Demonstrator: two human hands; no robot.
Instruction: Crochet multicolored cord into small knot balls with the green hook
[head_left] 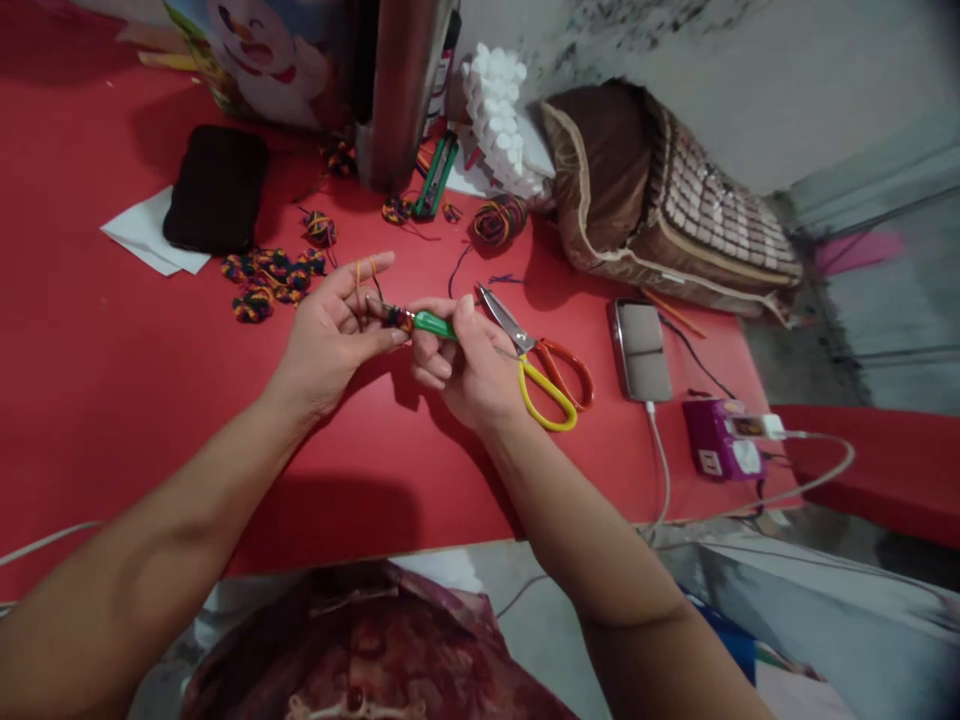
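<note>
My right hand (480, 365) is closed round the green handle of a crochet hook (435, 325), its tip pointing left. Small dark multicoloured stitches of yarn (397, 317) sit at the hook's front end. My left hand (330, 325) pinches that yarn work between thumb and fingers, with strands looped over its raised index finger. Just right of my right hand lie scissors (551, 385) with one yellow and one red handle, blades parted. A ball of dark variegated yarn (499, 220) rests beyond the hands. Several crocheted pieces (274, 280) are to the left of my left hand.
On the red table (322, 500) are a black case (216, 190), a green box cutter (436, 178), a metal cylinder (401, 90) and a phone (642, 350) on a cable. A purple box (709, 440) stands near the right edge, a brown quilted bundle (660, 190) behind.
</note>
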